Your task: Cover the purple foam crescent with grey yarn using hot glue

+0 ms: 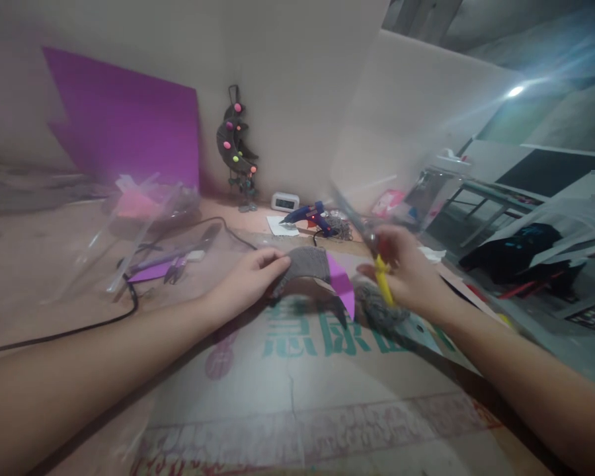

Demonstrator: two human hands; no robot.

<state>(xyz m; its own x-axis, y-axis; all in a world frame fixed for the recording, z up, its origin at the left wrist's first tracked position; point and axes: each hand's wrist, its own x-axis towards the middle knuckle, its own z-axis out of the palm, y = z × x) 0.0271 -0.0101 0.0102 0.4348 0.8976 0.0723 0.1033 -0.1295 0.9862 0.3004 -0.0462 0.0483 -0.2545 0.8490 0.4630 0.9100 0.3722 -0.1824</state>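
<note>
My left hand (262, 268) pinches one end of a crescent-shaped piece (308, 264), mostly wrapped in grey yarn. Its right end is bare purple card (344, 285) that tapers to a point. In my right hand (409, 268) is a pair of scissors (383, 277) with yellow on the handle, blades pointing up and left, blurred. A bundle of grey yarn (377, 305) lies below the scissors on the printed board. The scissors and the crescent are apart.
Behind stand a blue glue gun (307, 215) on white paper, a small white clock (285, 201) and a hanging grey crescent decoration (235, 139) with coloured dots. Purple card (133, 119) leans at left. A black cable (104, 322) crosses the table's left side, near plastic-wrapped items (143, 205).
</note>
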